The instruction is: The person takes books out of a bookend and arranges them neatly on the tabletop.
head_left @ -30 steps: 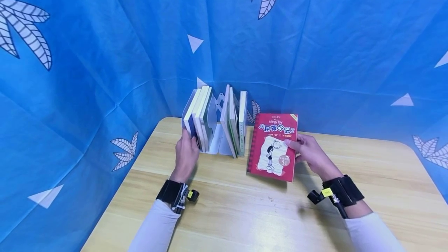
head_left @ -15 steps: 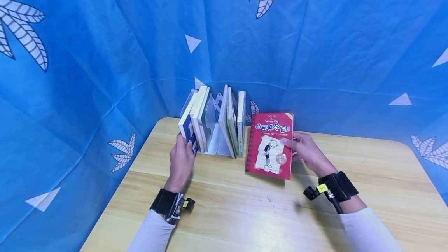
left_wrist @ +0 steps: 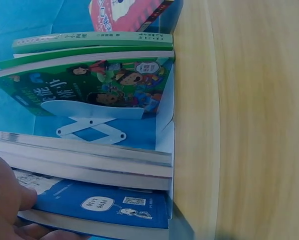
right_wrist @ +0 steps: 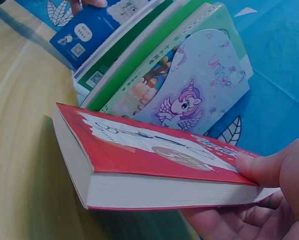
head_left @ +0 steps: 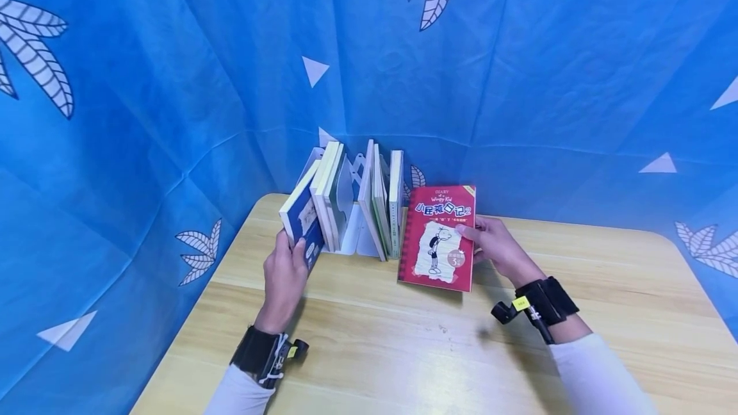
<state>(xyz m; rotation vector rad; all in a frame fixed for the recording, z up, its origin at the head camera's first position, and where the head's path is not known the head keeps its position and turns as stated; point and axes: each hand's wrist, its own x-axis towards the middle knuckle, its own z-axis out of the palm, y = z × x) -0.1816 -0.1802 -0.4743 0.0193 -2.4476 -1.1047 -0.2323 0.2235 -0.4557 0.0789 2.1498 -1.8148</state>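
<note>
My left hand (head_left: 285, 280) pinches a blue book (head_left: 305, 219) at the left end of a bookrack (head_left: 360, 229). That book leans out to the left, its lower edge still in the rack, as the left wrist view shows. On the right, my right hand (head_left: 501, 247) grips a red book (head_left: 441, 235) by its right edge, thumb on the front cover and fingers beneath. Its cover faces up toward me, tilted. In the right wrist view the red book's white page edges (right_wrist: 174, 192) show, just beside the rack's unicorn-printed end panel (right_wrist: 204, 85).
White-paged books (head_left: 328, 194) stand in the rack's left part, and green books (left_wrist: 124, 80) in its right part. A folding metal linkage (left_wrist: 91, 131) joins the two halves. Behind the wooden table (head_left: 369, 351) hangs a blue curtain (head_left: 403, 82).
My left hand has drawn the blue book out toward me and tipped it left from the row. The right hand and red book have shifted slightly left.
</note>
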